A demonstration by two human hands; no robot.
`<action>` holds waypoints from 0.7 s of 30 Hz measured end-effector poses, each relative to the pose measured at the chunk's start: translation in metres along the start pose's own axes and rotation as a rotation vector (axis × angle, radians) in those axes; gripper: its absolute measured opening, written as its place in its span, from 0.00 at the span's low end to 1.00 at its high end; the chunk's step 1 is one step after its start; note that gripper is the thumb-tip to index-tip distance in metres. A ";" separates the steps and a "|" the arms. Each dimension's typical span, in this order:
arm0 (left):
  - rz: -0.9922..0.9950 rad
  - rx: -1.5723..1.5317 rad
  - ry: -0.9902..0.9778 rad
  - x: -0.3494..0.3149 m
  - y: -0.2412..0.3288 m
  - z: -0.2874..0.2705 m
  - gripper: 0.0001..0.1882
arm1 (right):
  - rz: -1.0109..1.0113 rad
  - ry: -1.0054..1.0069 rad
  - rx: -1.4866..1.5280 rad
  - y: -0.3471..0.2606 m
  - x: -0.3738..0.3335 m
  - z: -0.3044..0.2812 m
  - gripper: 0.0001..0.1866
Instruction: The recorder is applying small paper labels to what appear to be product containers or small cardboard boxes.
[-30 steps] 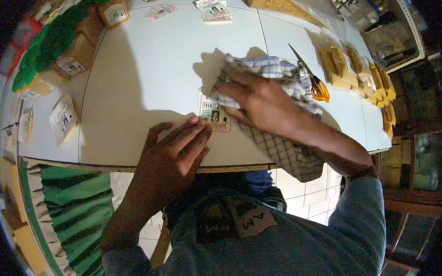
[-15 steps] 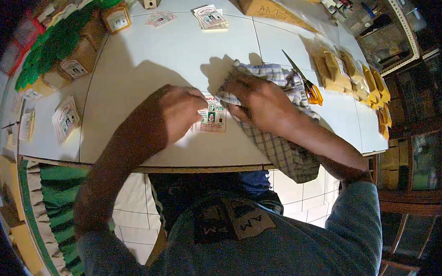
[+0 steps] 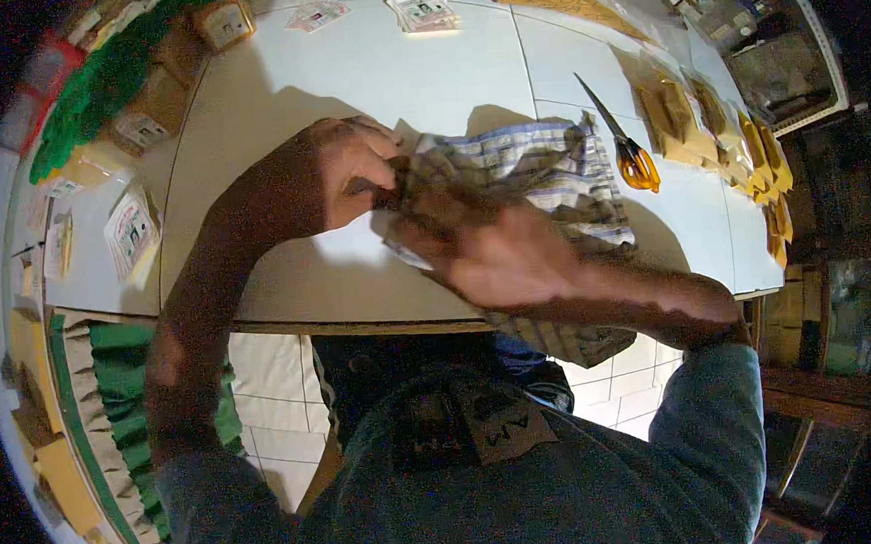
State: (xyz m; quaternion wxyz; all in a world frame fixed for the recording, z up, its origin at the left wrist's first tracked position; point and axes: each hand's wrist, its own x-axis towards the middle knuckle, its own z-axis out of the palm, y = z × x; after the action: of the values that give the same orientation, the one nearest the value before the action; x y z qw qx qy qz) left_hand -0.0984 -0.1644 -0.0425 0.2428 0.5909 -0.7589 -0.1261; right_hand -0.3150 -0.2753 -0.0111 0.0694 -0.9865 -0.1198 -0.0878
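A blue-and-white checkered cloth lies bunched on the white tabletop, with a darker fold hanging over the near edge. My right hand, smeared by motion, is closed on the cloth's left part and presses it to the table. Close by on the left, my left hand has its fingers curled together and bent down at the cloth's edge. What those fingers pinch, if anything, is hidden. The printed label seen between the hands earlier is now mostly or wholly covered by the right hand and cloth.
Orange-handled scissors lie right of the cloth. Filled brown pouches line the right side. Label stacks sit at the back and left. Green-topped containers stand along the left, and a cardboard box at the back right.
My right hand has swept left and nearer with the cloth, over the label. My left hand has moved slightly up, away from me. The whole view has shifted a little.
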 end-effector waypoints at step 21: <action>0.019 -0.015 0.031 0.004 0.023 -0.004 0.09 | 0.376 -0.197 0.091 0.040 -0.065 -0.035 0.21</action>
State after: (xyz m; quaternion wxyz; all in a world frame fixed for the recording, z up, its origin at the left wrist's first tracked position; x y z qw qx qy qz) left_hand -0.1162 -0.1617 -0.0273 0.2600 0.5839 -0.7596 -0.1204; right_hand -0.3722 -0.3333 0.0057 0.1171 -0.9911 0.0560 0.0289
